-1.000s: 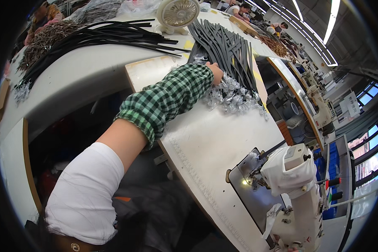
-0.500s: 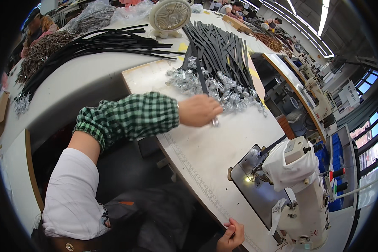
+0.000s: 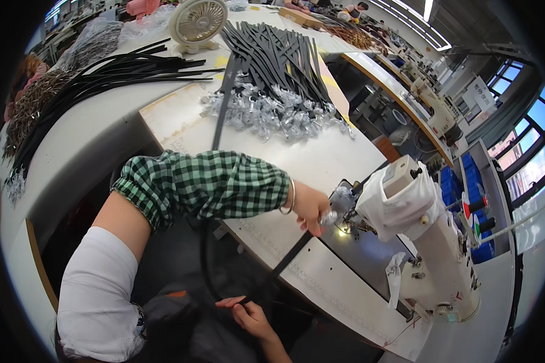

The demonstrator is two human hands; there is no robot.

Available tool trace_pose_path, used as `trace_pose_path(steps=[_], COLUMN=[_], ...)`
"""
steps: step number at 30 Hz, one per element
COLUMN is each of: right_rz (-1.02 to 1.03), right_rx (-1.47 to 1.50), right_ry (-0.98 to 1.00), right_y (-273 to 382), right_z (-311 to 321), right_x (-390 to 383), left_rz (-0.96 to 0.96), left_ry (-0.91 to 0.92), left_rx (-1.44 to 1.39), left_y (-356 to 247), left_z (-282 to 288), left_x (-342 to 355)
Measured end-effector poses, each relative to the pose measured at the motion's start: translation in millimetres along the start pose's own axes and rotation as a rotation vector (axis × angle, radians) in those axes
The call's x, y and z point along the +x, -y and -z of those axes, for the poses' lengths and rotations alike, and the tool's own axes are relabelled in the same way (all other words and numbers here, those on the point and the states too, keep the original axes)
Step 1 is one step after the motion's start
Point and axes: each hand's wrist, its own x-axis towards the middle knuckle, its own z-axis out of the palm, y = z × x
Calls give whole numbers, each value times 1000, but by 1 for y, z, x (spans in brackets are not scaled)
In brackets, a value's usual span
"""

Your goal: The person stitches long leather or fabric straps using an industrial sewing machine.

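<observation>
My left hand [image 3: 312, 209], in a green checked sleeve cover, is closed on one end of a black strap [image 3: 290, 255], close to the sewing machine's needle area. A clear-wrapped metal fitting pokes out at its fingertips. From there the strap hangs in a loop off the table edge, then runs up behind my left forearm toward the pile of straps [image 3: 278, 57]. Low in the middle, my right hand [image 3: 251, 317] is open, fingers stretched out beside the hanging loop; whether they touch it I cannot tell. The sewing machine [image 3: 406, 212], wrapped in white cloth, stands right of my left hand.
Plastic-wrapped fittings [image 3: 272, 115] cover the strap ends on the white table [image 3: 181, 121]. A small fan [image 3: 198, 23] stands at the back. More black straps [image 3: 91, 91] lie at far left beside brown bundles [image 3: 33, 109]. Thread spools [image 3: 475, 206] sit right of the machine.
My left hand has moved from beside the pile toward the machine, drawing a strap along. My right hand has left the table edge and moved left, near the strap. The view has shifted right.
</observation>
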Motion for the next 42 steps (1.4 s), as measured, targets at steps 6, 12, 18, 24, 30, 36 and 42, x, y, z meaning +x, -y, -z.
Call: trace_pose_path(steps=[6,12,18,24,30,36,42], right_rz=[-16,72,174,506,855,341,-191], right_rx=[-218,-83,-259,-1852,-864,-857,-1487], right_ry=[-198,-245,-327,-1036,-2333,-2181,-1956], right_y=[2,19,44,107,245,253,354], right_z=[1,13,13,67,245,359,377], right_x=[-11,-30,-26,-107,-280,-404,-430], left_rz=[186,-276,-238,-308,-167,-203,-315], left_ry=[-771,-807,-693,-677,-727,-790,-829], left_rx=[-175,607,819,762,652,729,737], left_y=[47,52,40,45,35,44,42], left_z=[14,-37,-39,-42,-49,-55,-51], left_x=[37,11,37,43,40,46,62])
